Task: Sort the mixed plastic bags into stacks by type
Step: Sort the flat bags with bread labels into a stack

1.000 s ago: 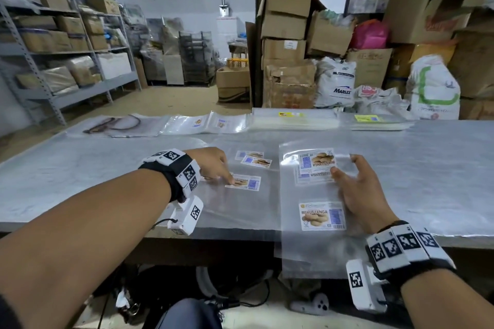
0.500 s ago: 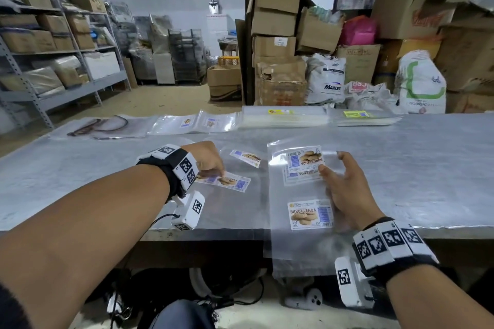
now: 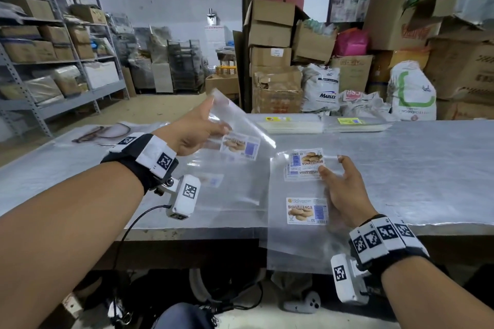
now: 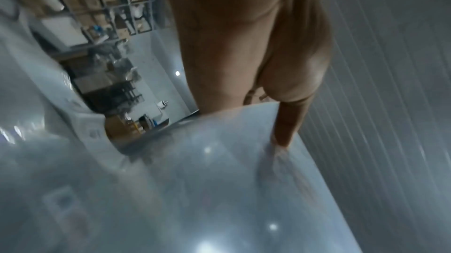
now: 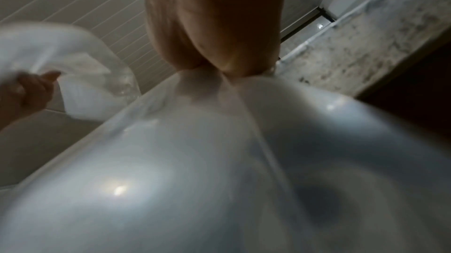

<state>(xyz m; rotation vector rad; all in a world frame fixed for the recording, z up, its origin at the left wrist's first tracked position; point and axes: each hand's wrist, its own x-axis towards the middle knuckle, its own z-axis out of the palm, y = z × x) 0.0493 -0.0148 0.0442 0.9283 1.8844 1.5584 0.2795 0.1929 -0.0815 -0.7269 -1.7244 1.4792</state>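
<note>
My left hand [image 3: 223, 129] is raised above the table and pinches a clear plastic bag [image 3: 242, 125] with a biscuit label, tilted in the air. The left wrist view shows a finger [image 4: 289, 128] on the held bag's [image 4: 195, 170] edge. My right hand [image 3: 332, 165] rests with relaxed fingers on a stack of clear "Biskut Lenga" bags [image 3: 296, 238] that overhangs the table's near edge. In the right wrist view that stack [image 5: 219, 160] fills the frame under my right hand [image 5: 219, 60]. Another labelled bag [image 3: 230, 192] lies flat below the left hand.
The metal table [image 3: 414, 168] carries two flat bag stacks at its far edge, one [image 3: 291, 125] with a yellow label and one [image 3: 355, 125] with a green-yellow label. More clear bags [image 3: 107, 132] lie far left. Cardboard boxes and sacks stand behind the table, shelving at the left.
My left hand has lifted a labelled clear bag off the table and raised it up and away. The right hand has stayed on its stack.
</note>
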